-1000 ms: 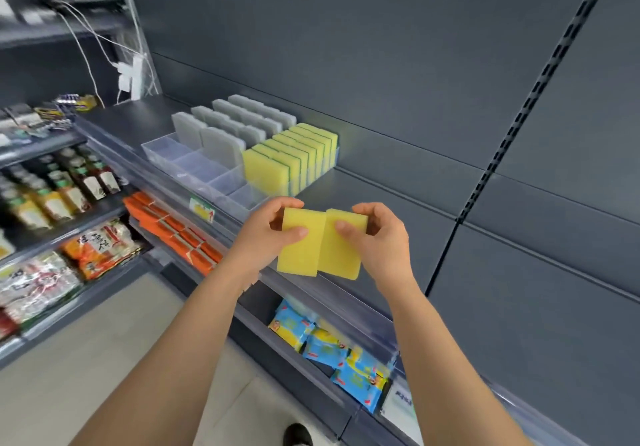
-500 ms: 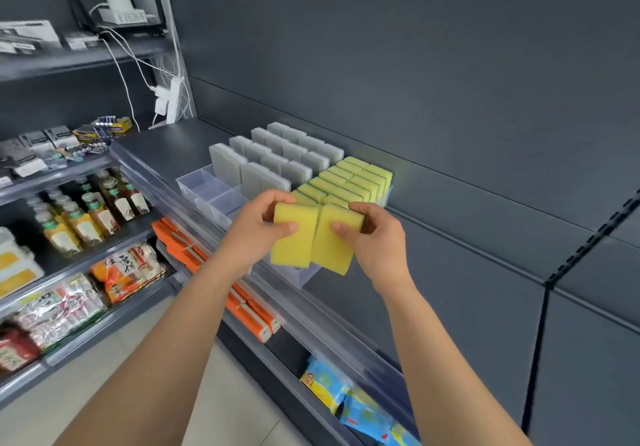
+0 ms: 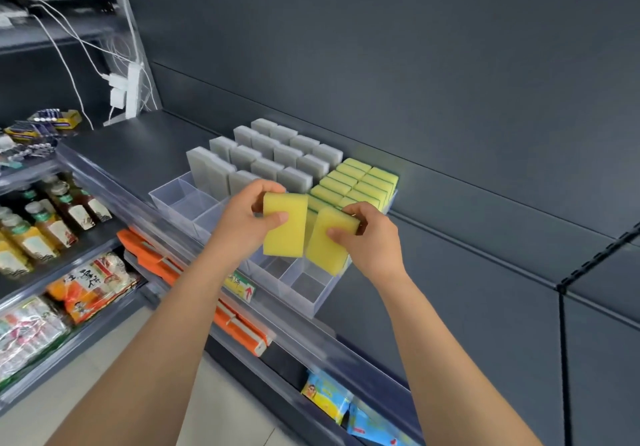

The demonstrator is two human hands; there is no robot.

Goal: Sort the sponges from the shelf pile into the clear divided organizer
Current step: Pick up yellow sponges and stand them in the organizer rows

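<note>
**Shelf (image 3: 138, 147) with a clear organizer (image 3: 313, 303) on it**

Far left, bottles (image 3: 52, 220) stand on a lower shelf. The organizer sits on the dark shelf, close to the front edge. Its left rows hold grey sponges (image 3: 263, 154), all standing up. Some front slots are bare.

The left hand (image 3: 242, 224) is over the middle of the organizer. Its fingers curl behind the first yellow sponge (image 3: 284, 225) and the thumb presses on the front. This sponge stands straight up in the air.

Just beside it is the second yellow sponge (image 3: 327, 241), tipped a little. The right hand (image 3: 372, 241) grips it with the thumb in front and the fingers behind. Its low end is at the front right slots, but I cannot tell if it touches them.

Behind the right hand, stored yellow sponges (image 3: 360, 182) fill the right rows.
</note>
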